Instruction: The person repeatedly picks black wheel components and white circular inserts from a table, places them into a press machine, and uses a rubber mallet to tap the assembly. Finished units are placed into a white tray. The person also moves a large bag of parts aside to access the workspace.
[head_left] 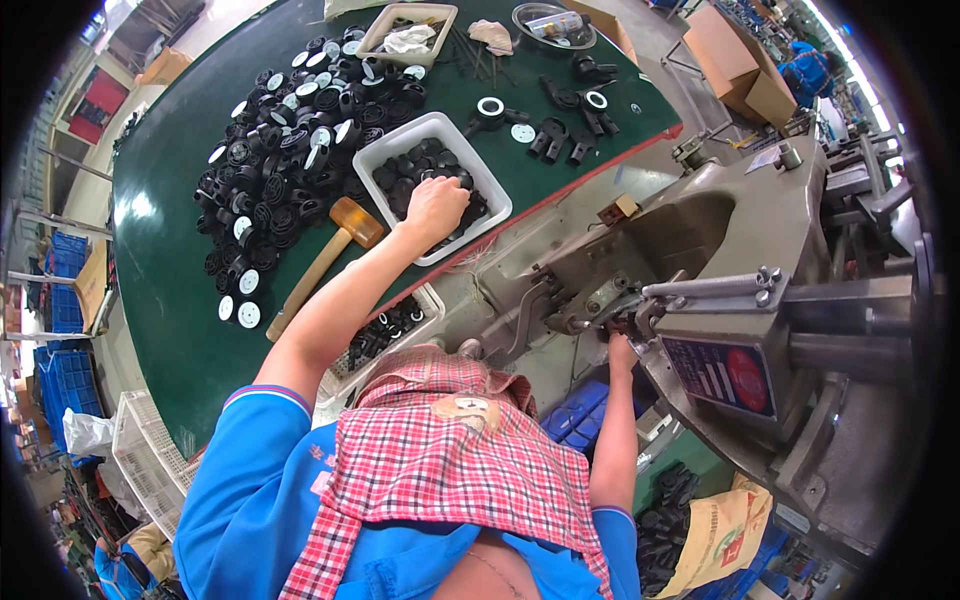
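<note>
Green table (pixel 160 300): left hand (pixel 437 207) dipping into tub (pixel 398 141) near right edge, right hand (pixel 620 348) reaching into machine (pixel 745 215); can't tell either grip. Black caps (pixel 412 166) looking light, stiff, best rim-pinched.

Blue shirt (pixel 240 490), red plaid apron (pixel 440 470)

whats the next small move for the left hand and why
Perhaps have the left hand lift out one small round black part: it is at the white rectangular plastic bin holding many, while the right hand is at the grey metal machine. Whether the left already grips one is hidden.
</note>
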